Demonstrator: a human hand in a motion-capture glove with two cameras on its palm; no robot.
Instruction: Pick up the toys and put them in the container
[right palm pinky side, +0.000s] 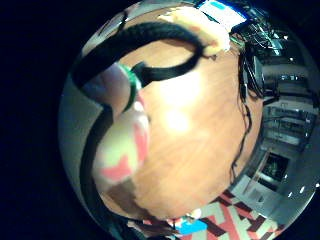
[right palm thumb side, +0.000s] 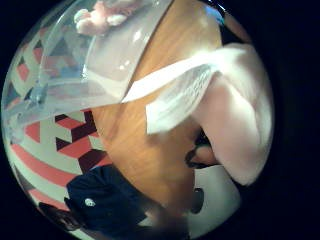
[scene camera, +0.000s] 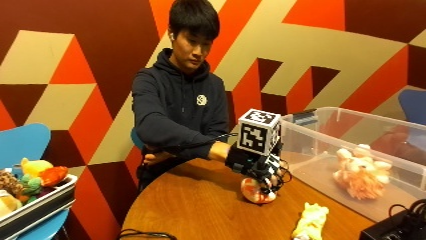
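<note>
- Outside view: your gloved right hand (scene camera: 256, 167) reaches out over the round wooden table (scene camera: 200, 210), fingers curled down around a white-and-red plush toy (scene camera: 256, 192) whose underside sits at the tabletop; whether it is touching or just lifted cannot be told.
- Your bare left hand (scene camera: 154, 158) rests tucked at the table's far edge, at about nine o'clock from the gloved one and well apart from it.
- At three o'clock from the held toy stands the clear plastic container (scene camera: 313, 150), a pink plush (scene camera: 359, 172) already inside.
- A yellow plush (scene camera: 309, 222) lies on the table at about five o'clock from the held toy.
- At the left edge, a tray (scene camera: 33, 210) on a blue chair carries more soft toys.
- Little-finger palm view: the white-and-red toy (right palm pinky side: 122, 150) presses close against your palm, with the yellow plush (right palm pinky side: 200, 27) lying beyond on the wood.
- Thumb palm view: pale pink plush and its white fabric tag (right palm thumb side: 175, 100) fill the near side; the container (right palm thumb side: 115, 60) sits beside the table's edge.
</note>
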